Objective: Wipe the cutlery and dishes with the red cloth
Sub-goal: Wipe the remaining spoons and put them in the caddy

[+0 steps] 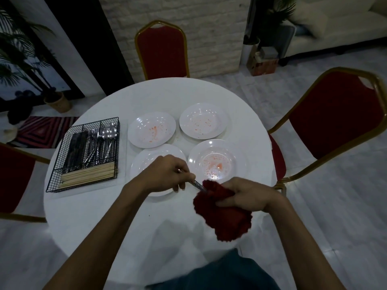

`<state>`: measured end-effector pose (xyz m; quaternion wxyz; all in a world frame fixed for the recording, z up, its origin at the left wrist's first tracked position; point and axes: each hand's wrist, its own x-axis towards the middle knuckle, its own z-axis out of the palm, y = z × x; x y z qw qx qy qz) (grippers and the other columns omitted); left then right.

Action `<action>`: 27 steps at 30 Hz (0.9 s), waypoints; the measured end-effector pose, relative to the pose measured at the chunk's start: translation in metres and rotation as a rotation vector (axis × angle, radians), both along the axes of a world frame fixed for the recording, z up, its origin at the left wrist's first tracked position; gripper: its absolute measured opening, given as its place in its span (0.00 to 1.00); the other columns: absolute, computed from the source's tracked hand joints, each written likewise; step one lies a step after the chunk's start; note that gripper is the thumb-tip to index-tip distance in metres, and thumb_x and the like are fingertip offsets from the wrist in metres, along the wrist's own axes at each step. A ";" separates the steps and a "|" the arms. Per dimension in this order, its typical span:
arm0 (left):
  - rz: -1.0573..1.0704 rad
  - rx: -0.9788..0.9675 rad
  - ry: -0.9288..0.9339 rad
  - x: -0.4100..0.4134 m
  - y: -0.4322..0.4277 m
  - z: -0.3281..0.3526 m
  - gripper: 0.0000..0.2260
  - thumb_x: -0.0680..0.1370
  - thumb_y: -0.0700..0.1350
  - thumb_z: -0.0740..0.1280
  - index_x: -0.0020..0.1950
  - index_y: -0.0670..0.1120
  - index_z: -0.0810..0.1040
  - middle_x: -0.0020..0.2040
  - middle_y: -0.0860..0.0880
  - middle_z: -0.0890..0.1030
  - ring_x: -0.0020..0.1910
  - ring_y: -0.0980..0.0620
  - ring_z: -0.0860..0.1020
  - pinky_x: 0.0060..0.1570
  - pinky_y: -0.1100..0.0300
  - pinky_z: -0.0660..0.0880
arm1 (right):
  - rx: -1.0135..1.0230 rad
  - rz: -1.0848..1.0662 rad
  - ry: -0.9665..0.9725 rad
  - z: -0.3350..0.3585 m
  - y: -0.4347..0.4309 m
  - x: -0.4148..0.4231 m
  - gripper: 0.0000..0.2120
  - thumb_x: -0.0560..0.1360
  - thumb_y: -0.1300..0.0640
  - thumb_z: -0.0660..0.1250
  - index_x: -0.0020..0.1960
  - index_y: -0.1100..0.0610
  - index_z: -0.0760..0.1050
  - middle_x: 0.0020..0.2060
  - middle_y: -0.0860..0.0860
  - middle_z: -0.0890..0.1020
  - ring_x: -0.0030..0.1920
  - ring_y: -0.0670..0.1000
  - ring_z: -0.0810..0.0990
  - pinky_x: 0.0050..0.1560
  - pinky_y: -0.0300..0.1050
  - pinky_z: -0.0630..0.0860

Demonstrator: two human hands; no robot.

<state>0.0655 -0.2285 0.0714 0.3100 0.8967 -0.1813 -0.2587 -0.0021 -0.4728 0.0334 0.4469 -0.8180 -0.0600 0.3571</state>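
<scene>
Cutlery rub-down above the round white table's (88, 216) near edge

Left hand (165, 174) pinches a thin metal utensil (198, 185) in curled fingers; right hand (249, 195) clamps the nubbly red cloth (226, 218) round its tip (type hidden). Smeared glossy plates (134, 130) sit just behind.

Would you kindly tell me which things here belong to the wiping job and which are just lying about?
Job: red cloth in the right hand, metal utensil in the left hand, white plates, wire cutlery basket.
Lying about: red chairs, potted plants, sofa, striped rug.
</scene>
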 end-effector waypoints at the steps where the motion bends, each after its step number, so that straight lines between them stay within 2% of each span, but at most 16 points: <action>1: 0.032 -0.035 0.033 -0.003 0.004 -0.001 0.09 0.78 0.51 0.72 0.40 0.49 0.83 0.33 0.52 0.85 0.31 0.54 0.83 0.39 0.66 0.76 | 0.071 -0.099 0.013 0.001 -0.007 0.000 0.09 0.78 0.56 0.73 0.58 0.55 0.84 0.51 0.52 0.87 0.52 0.52 0.86 0.58 0.46 0.82; 4: 0.036 -0.067 0.118 -0.019 0.008 -0.004 0.14 0.81 0.53 0.68 0.40 0.46 0.81 0.32 0.49 0.85 0.31 0.53 0.82 0.39 0.65 0.75 | 0.212 -0.348 -0.058 0.010 -0.022 0.003 0.06 0.76 0.58 0.75 0.53 0.54 0.86 0.46 0.52 0.88 0.49 0.52 0.87 0.56 0.45 0.83; 8: 0.031 -0.067 0.180 -0.042 0.005 -0.006 0.18 0.84 0.54 0.62 0.41 0.44 0.78 0.32 0.47 0.84 0.31 0.55 0.81 0.37 0.68 0.74 | 0.388 -0.761 -0.180 0.010 -0.018 0.011 0.07 0.76 0.62 0.74 0.54 0.58 0.85 0.46 0.54 0.88 0.51 0.56 0.87 0.55 0.48 0.84; 10: 0.118 -0.120 0.120 -0.048 -0.002 -0.009 0.18 0.84 0.52 0.62 0.40 0.43 0.77 0.30 0.47 0.83 0.29 0.54 0.79 0.37 0.66 0.74 | 0.491 -0.997 -0.241 0.005 -0.001 0.016 0.06 0.77 0.63 0.72 0.54 0.60 0.84 0.46 0.55 0.88 0.49 0.54 0.87 0.52 0.48 0.84; 11: 0.194 -0.161 0.067 -0.050 -0.008 -0.012 0.18 0.84 0.51 0.62 0.39 0.43 0.76 0.29 0.47 0.82 0.28 0.54 0.78 0.37 0.65 0.74 | 0.550 -1.121 -0.239 0.003 0.011 0.017 0.05 0.79 0.63 0.71 0.54 0.60 0.83 0.44 0.55 0.88 0.46 0.51 0.88 0.46 0.46 0.85; 13: 0.363 -0.239 -0.025 -0.054 -0.019 -0.016 0.17 0.84 0.49 0.62 0.38 0.43 0.76 0.26 0.48 0.79 0.26 0.54 0.76 0.36 0.62 0.73 | 0.675 -1.318 -0.166 0.000 0.032 0.018 0.05 0.81 0.61 0.68 0.54 0.61 0.81 0.43 0.54 0.88 0.43 0.50 0.88 0.37 0.41 0.82; 14: 0.432 -0.266 -0.048 -0.057 -0.022 -0.018 0.17 0.84 0.49 0.61 0.38 0.43 0.76 0.25 0.49 0.78 0.26 0.55 0.75 0.35 0.62 0.72 | 0.744 -1.380 -0.107 -0.002 0.039 0.018 0.05 0.82 0.60 0.67 0.54 0.60 0.81 0.45 0.55 0.88 0.46 0.52 0.88 0.38 0.42 0.82; 17: 0.533 -0.297 -0.045 -0.064 -0.029 -0.023 0.17 0.85 0.49 0.61 0.39 0.44 0.77 0.25 0.50 0.77 0.25 0.57 0.74 0.34 0.64 0.71 | 0.923 -1.466 0.107 -0.006 0.047 0.020 0.08 0.83 0.58 0.66 0.59 0.60 0.79 0.53 0.58 0.86 0.51 0.55 0.86 0.43 0.46 0.82; 20: 0.526 -0.267 -0.009 -0.075 -0.041 -0.030 0.16 0.85 0.51 0.60 0.41 0.45 0.78 0.26 0.50 0.78 0.25 0.59 0.75 0.31 0.71 0.71 | 1.008 -1.470 0.238 -0.010 0.056 0.021 0.13 0.84 0.58 0.64 0.65 0.63 0.76 0.58 0.60 0.84 0.57 0.58 0.84 0.46 0.48 0.82; 22: 0.515 -0.263 0.029 -0.079 -0.049 -0.034 0.15 0.85 0.50 0.60 0.43 0.45 0.78 0.27 0.50 0.79 0.25 0.58 0.77 0.30 0.73 0.71 | 1.000 -1.433 0.225 -0.008 0.063 0.020 0.13 0.84 0.58 0.63 0.66 0.61 0.77 0.57 0.60 0.85 0.58 0.58 0.84 0.44 0.47 0.82; 25: 0.524 -0.296 0.060 -0.079 -0.052 -0.035 0.14 0.86 0.48 0.58 0.46 0.45 0.78 0.27 0.50 0.79 0.26 0.58 0.77 0.30 0.73 0.71 | 0.933 -1.353 0.162 -0.006 0.068 0.018 0.10 0.84 0.57 0.62 0.61 0.57 0.79 0.52 0.57 0.87 0.50 0.55 0.86 0.40 0.45 0.82; 27: 0.535 -0.344 0.064 -0.079 -0.055 -0.032 0.12 0.86 0.46 0.57 0.48 0.46 0.77 0.27 0.51 0.78 0.25 0.58 0.77 0.30 0.72 0.72 | 0.886 -1.252 0.139 -0.004 0.072 0.018 0.11 0.85 0.55 0.62 0.61 0.58 0.79 0.51 0.57 0.87 0.51 0.56 0.87 0.46 0.48 0.82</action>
